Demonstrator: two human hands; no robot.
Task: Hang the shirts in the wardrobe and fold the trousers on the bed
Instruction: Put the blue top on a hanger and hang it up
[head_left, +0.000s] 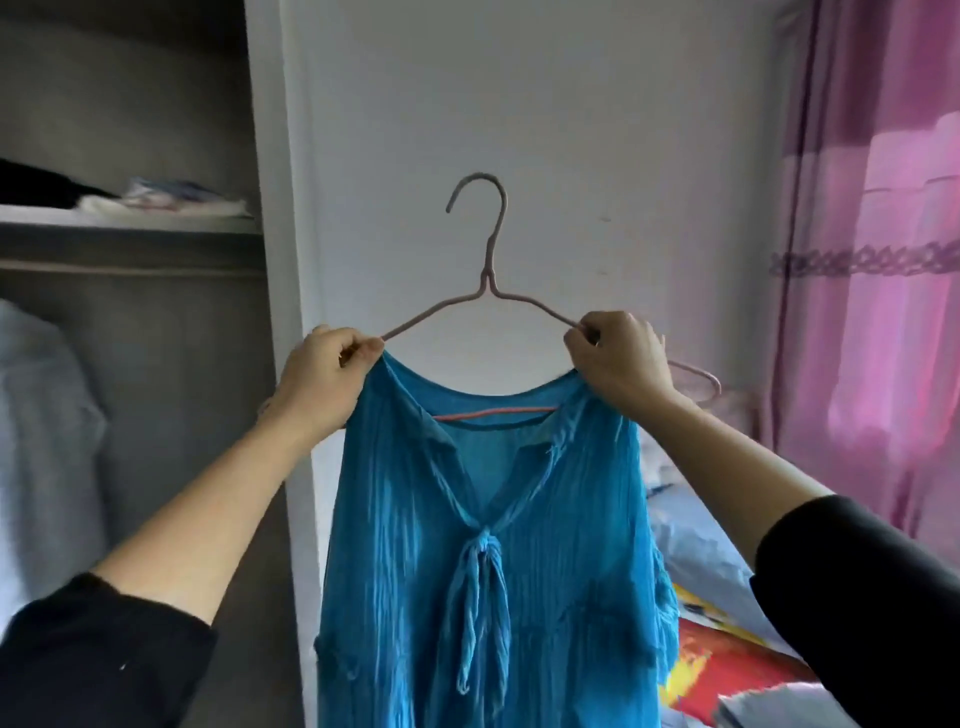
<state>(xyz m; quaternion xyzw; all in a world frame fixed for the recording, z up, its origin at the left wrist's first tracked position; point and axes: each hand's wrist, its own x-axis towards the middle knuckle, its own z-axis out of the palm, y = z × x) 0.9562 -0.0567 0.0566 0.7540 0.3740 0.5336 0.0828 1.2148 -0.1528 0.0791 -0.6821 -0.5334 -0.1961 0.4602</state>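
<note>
A blue crinkled shirt (488, 545) with a tie at the neck hangs in front of me, its neckline stretched between my hands. A pale pink wire hanger (488, 280) stands upright above it, hook at the top, its lower bar showing inside the neck opening. My left hand (324, 369) pinches the shirt's left shoulder together with the hanger's left arm. My right hand (618, 358) grips the right shoulder and the hanger's right arm, whose end sticks out past my wrist. The wardrobe (156, 322) stands open at the left.
A wardrobe shelf (130, 221) carries folded clothes, with a pale garment (41, 426) hanging below. A white wardrobe panel (519, 130) is straight ahead. The bed (727, 623) with colourful bedding lies at lower right, under pink curtains (872, 260).
</note>
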